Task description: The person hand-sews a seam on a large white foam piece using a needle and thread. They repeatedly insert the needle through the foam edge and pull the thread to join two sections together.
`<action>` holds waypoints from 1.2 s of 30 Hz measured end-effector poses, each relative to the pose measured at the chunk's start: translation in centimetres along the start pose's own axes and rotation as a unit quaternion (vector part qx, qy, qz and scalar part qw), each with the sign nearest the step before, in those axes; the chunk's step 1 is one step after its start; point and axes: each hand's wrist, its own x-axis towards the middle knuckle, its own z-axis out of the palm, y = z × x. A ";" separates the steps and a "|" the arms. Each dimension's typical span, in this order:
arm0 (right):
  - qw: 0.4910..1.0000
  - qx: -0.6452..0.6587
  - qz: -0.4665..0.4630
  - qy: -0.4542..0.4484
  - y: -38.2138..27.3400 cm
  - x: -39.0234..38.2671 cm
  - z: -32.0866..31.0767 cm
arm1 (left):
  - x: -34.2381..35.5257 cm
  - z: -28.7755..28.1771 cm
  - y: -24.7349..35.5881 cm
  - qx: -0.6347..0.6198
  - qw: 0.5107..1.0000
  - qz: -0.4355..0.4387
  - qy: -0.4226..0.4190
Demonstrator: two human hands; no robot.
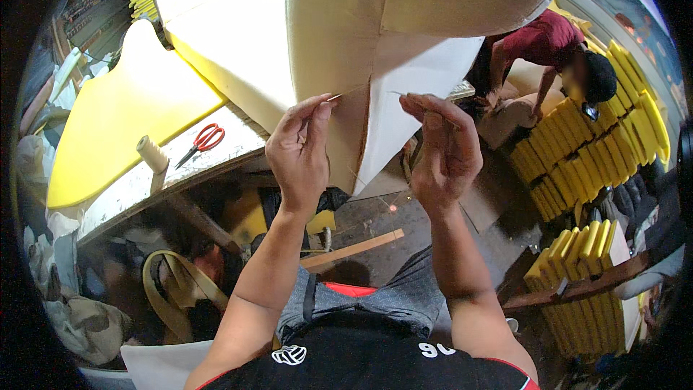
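Centre: left hand (297, 148) and right hand (447, 148) apart, each pinching one thin sliver (335, 97) | open gap between, over edge of pale cover (336, 36) | left: bench (234, 130) edge, one scissors (207, 139), one spool (152, 154)

The pale upholstered piece (332, 29) runs off the top edge — the sliver (334, 97) at the left fingers (320, 120) is too small to identify.
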 end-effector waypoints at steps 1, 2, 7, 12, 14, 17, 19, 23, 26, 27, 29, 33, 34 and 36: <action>1.000 0.009 -0.024 0.000 0.7 0.5 0.3 | 0.3 0.1 0.1 -0.011 1.000 -0.006 -0.001; 0.999 0.022 -0.048 0.000 1.1 0.8 0.8 | 0.6 -0.1 0.3 -0.019 1.000 -0.012 -0.001; 0.982 -0.154 -0.097 -0.049 1.8 1.2 1.2 | 0.7 -0.8 -0.5 -0.058 0.997 -0.047 -0.005; 0.979 -0.167 -0.114 -0.012 2.5 1.0 1.7 | 0.3 -0.9 -1.3 -0.029 0.998 -0.056 -0.018; 0.973 -0.190 -0.132 -0.018 2.3 1.2 1.7 | 0.3 -0.8 -1.1 -0.021 0.998 -0.051 -0.017; 0.963 -0.223 -0.147 -0.029 2.0 1.4 1.7 | 0.3 -0.8 -1.0 -0.015 0.998 -0.051 -0.019; 0.959 -0.235 -0.154 -0.036 1.8 1.5 1.7 | 0.3 -0.9 -0.9 -0.012 0.998 -0.052 -0.019; 0.955 -0.244 -0.163 -0.049 1.4 1.6 1.7 | 0.2 -0.9 -1.2 -0.023 0.998 -0.049 -0.014; 0.953 -0.251 -0.163 -0.054 1.3 1.6 1.7 | 0.2 -0.8 -1.4 -0.031 0.998 -0.045 -0.014; 0.952 -0.252 -0.163 -0.055 1.3 1.5 1.8 | 0.2 -0.8 -1.5 -0.029 0.999 -0.044 -0.014; 0.951 -0.259 -0.158 -0.058 1.1 1.5 1.8 | 0.2 -0.9 -1.6 -0.024 0.999 -0.043 -0.014; 0.948 -0.263 -0.168 -0.059 1.2 1.6 1.9 | 0.1 -0.7 -0.9 -0.008 0.999 -0.044 -0.013; 0.946 -0.272 -0.166 -0.062 1.1 1.7 1.9 | 0.1 -0.7 -1.0 -0.008 0.999 -0.044 -0.013; 0.941 -0.290 -0.162 -0.070 0.8 1.9 1.8 | 0.1 -0.8 -1.1 -0.009 0.999 -0.048 -0.015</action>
